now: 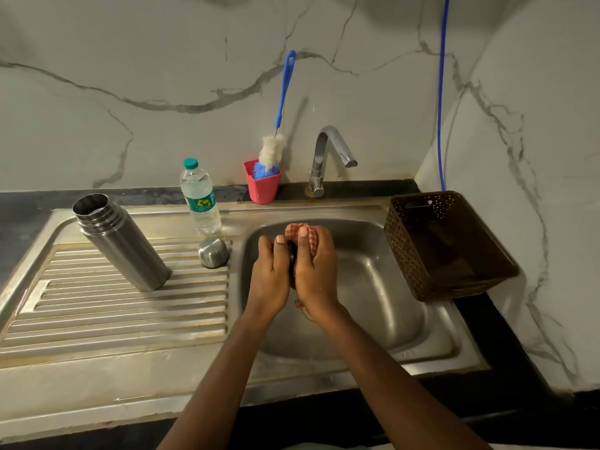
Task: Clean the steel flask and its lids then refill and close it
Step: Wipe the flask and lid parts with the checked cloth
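Nearest, two bare forearms reaching over the front edge of the stainless steel sink (431, 355). Above the basin, left hand (271, 280) and right hand (316, 271) pressed toward each other, fingers curled and closed around a small round black inner lid (292, 254), only its dark edge visible between the palms. Under the right fingers (303, 235), a reddish checked cloth (297, 229), probably held there to wipe the lid while drips fall into the basin. To the left on the ribbed draining board (130, 319), a small domed steel cap (213, 252) set mouth down, likely to drain. Beside it, the tall cylindrical steel flask (121, 241), upright, open, untouched. Behind, a clear plastic water bottle with teal cap (200, 198), apparently ready for refilling. Right of the basin, a brown perforated plastic basket (406, 254). Farthest, a pink plastic cup (262, 186) holding a blue-handled bottle brush (282, 102), and the curved chrome tap (328, 154), no water seen running.
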